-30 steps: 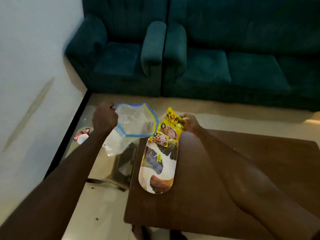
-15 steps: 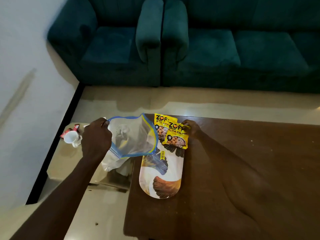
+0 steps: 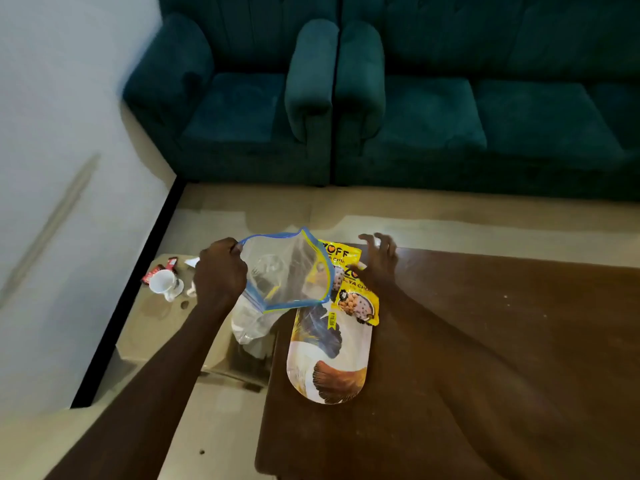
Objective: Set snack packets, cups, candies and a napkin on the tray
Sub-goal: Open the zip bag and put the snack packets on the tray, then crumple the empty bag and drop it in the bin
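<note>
Fingers of the right hand (image 3: 379,261) had opened, leaving yellow snack packets (image 3: 353,289) on the oval printed tray (image 3: 329,368); left hand (image 3: 220,275) gripped the clear zip bag (image 3: 282,271).

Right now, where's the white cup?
In the head view, the white cup lies tipped on the glass side table at the left, beside a red wrapper and left of the left hand.

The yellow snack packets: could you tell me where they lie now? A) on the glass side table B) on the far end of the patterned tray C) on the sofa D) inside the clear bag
B: both yellow snack packets lie on the far end of the tray, released by the right hand.
</note>
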